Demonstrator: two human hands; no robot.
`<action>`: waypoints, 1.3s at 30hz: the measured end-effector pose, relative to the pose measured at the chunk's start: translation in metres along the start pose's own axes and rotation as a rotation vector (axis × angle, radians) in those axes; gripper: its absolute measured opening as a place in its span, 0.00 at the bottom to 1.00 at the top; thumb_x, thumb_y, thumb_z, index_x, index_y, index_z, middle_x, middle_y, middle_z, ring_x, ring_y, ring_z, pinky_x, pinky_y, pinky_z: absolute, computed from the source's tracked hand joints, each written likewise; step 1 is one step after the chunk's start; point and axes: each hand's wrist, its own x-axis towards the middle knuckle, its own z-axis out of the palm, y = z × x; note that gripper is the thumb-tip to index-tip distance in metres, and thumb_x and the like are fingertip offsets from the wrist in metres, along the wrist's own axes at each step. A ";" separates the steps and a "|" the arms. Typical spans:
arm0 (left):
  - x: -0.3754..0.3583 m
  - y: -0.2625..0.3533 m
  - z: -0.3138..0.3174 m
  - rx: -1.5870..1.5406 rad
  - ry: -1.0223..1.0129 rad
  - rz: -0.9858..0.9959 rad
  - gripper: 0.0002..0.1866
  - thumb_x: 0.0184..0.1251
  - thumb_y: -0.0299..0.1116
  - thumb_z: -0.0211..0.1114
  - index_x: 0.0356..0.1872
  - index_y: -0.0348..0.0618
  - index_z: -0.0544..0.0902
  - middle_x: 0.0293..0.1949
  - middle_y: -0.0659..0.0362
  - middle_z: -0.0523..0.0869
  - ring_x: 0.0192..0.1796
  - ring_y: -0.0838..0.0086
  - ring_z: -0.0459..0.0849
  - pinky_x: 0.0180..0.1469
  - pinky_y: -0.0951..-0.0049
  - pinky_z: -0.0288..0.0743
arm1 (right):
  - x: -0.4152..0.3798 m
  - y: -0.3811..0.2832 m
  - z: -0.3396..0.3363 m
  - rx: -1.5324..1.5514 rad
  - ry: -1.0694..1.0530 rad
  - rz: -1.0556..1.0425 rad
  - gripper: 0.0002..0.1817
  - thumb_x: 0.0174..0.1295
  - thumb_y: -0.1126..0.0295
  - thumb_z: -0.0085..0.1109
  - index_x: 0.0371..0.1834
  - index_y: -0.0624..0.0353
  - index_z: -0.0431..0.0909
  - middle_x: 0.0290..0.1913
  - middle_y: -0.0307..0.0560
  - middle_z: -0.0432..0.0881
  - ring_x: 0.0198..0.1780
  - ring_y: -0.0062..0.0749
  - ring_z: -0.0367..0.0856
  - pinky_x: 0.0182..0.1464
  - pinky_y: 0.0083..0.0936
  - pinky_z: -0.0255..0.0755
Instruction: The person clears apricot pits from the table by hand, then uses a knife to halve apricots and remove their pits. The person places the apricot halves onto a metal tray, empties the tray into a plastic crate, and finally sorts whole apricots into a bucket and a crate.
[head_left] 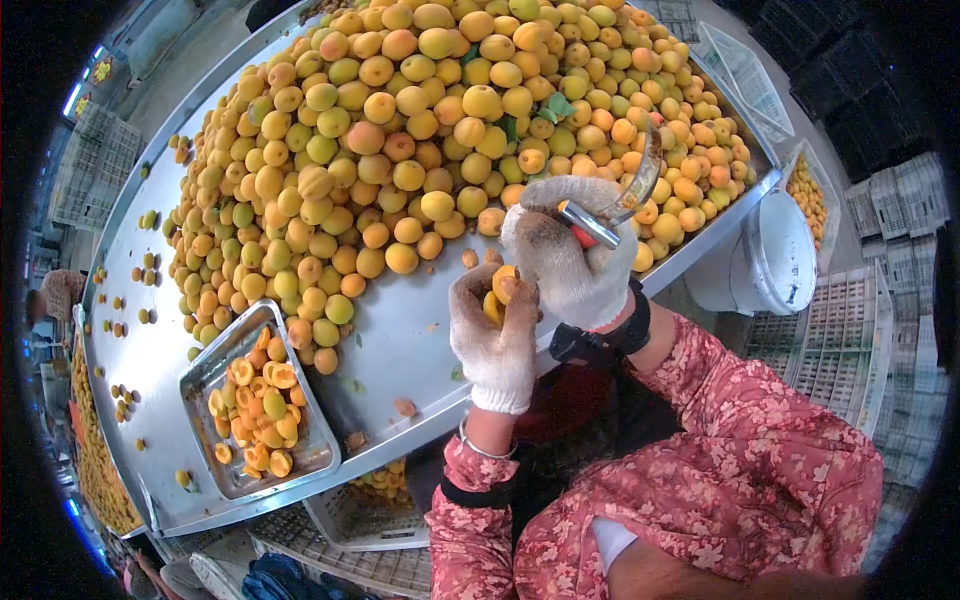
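In a stained white glove, my left hand (pixel 493 330) is closed around an apricot (pixel 494 306) that looks split, with its orange flesh showing. My right hand (pixel 572 250), gloved too, grips a curved knife (pixel 640 185) by its metal and red handle, the blade pointing up and away from the fruit. The fingers of both hands are close together at the apricot. Behind them a large heap of whole apricots (pixel 400 130) lies on the metal table (pixel 395 350). To the left, a metal tray (pixel 325 450) holds halved apricots (pixel 260 410).
A white bucket (pixel 775 255) stands beyond the table's right edge, near plastic crates (pixel 840 340). Another crate (pixel 370 525) with fruit sits below the front edge. Loose apricots lie at the table's left. Part of another person (pixel 62 290) shows at far left.
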 end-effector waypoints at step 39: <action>-0.001 -0.011 -0.014 0.239 -0.174 0.135 0.20 0.61 0.27 0.69 0.54 0.34 0.79 0.39 0.49 0.87 0.37 0.68 0.87 0.44 0.70 0.80 | 0.027 0.008 0.003 0.464 0.128 0.652 0.06 0.68 0.66 0.60 0.36 0.53 0.74 0.16 0.35 0.67 0.13 0.22 0.64 0.16 0.24 0.58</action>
